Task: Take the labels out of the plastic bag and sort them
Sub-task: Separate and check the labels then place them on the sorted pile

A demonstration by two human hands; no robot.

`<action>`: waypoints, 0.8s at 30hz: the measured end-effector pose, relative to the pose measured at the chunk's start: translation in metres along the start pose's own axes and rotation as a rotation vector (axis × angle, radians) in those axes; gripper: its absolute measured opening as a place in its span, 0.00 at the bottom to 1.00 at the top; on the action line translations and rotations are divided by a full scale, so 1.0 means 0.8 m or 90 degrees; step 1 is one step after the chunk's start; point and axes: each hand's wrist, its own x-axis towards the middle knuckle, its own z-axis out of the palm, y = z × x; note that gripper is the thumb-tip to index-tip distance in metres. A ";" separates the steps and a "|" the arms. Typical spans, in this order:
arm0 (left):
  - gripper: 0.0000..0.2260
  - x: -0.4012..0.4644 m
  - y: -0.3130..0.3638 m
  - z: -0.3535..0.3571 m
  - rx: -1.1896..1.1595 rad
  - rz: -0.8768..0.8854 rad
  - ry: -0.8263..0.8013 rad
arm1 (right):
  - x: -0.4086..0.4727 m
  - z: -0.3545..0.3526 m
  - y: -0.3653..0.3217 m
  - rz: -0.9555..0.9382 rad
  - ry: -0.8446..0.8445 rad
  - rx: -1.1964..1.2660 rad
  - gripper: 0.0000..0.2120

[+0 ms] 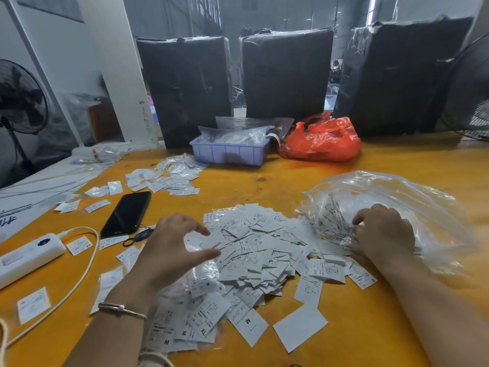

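we see our two bare forearms, no sleeves on either. our left hand [172, 245] has a thin silver metal bangle [121, 308] around its wrist. our right hand [383, 231] wears no rings or bands.

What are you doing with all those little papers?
A person is sorting clothing size labels. A big loose pile of labels lies on the yellow table. The right hand holds the edge of the clear plastic bag, which has some labels left inside. The left hand hovers open over the pile.
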 end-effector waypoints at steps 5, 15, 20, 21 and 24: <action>0.36 0.000 -0.005 -0.001 0.098 -0.063 -0.122 | 0.000 -0.001 -0.001 0.011 0.040 0.053 0.06; 0.23 0.004 -0.008 0.002 0.151 -0.127 -0.039 | 0.000 0.007 -0.003 0.010 0.018 0.027 0.07; 0.14 0.002 0.001 0.009 0.092 -0.101 0.021 | -0.002 0.008 -0.001 0.009 0.068 0.114 0.06; 0.13 0.002 0.003 0.010 0.065 -0.094 0.032 | -0.002 0.008 -0.001 0.004 0.080 0.133 0.06; 0.08 0.000 0.011 0.014 -0.017 -0.061 0.065 | -0.004 0.007 -0.004 -0.014 0.148 0.213 0.04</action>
